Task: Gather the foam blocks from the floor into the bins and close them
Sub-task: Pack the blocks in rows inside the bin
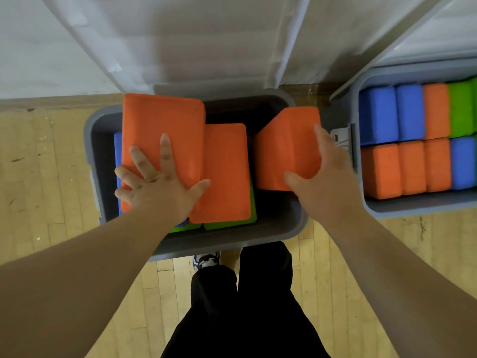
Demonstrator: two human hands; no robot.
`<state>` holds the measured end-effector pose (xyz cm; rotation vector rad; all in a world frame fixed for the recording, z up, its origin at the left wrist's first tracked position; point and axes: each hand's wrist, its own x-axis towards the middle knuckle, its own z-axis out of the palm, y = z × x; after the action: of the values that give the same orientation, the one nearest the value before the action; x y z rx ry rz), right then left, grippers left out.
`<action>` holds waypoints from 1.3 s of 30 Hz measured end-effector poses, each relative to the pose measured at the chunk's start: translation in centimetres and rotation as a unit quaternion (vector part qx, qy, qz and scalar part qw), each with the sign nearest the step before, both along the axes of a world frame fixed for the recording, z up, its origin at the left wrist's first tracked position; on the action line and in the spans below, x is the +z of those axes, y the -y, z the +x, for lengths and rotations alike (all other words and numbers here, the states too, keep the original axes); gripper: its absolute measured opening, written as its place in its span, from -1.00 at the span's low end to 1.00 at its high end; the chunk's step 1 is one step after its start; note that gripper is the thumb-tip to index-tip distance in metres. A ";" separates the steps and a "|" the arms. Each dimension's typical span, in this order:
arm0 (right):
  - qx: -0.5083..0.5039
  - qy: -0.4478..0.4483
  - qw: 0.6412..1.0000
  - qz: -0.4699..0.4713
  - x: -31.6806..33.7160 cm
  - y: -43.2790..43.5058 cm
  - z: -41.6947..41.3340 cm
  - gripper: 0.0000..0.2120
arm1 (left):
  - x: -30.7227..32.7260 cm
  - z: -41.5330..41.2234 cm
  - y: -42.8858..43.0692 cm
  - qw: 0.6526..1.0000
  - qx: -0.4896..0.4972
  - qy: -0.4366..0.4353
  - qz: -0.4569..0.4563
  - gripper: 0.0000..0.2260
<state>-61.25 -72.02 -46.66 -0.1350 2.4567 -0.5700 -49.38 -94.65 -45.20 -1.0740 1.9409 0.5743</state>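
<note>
A grey bin (227, 241) stands open on the wooden floor right below me. My left hand (157, 184) holds a large orange foam block (162, 125) over the bin's left side, fingers spread on its top and thumb at its right edge. Over the bin's right side my right hand (325, 171) grips a second orange block (286, 148), tilted. A third orange block (227, 171) lies in the bin on green blocks (227, 224), with a blue block (118, 156) at the left wall.
A second grey bin (413, 210) stands open at the right, packed with blue, orange and green blocks. Both bins' lids (206, 42) lean up against the white wall behind. My legs and one shoe (206, 260) are just in front of the near bin.
</note>
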 end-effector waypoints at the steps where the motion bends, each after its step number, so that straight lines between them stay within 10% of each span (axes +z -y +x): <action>1: 0.010 0.012 1.000 0.015 -0.1 0.0 0.2 -0.01 | -0.2 0.2 0.2 1.000 -0.002 0.006 0.001 -0.28; 6: 0.072 0.054 0.992 0.090 -2.6 0.2 2.2 0.05 | -0.5 0.3 0.0 1.000 -0.003 -0.005 -0.008 -0.28; 10: 0.088 0.039 0.990 0.103 -3.3 -0.4 2.4 0.04 | -3.7 1.9 0.6 0.992 -0.046 -0.023 -0.114 0.09; 39: 0.207 0.113 0.952 0.196 -11.4 -1.1 3.2 -0.14 | -6.3 3.1 1.0 0.988 -0.038 -0.074 -0.132 0.09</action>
<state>-58.09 -70.90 -58.04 -0.3870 2.1779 0.0845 -46.32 -95.62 -51.50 -1.1399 2.2253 0.3693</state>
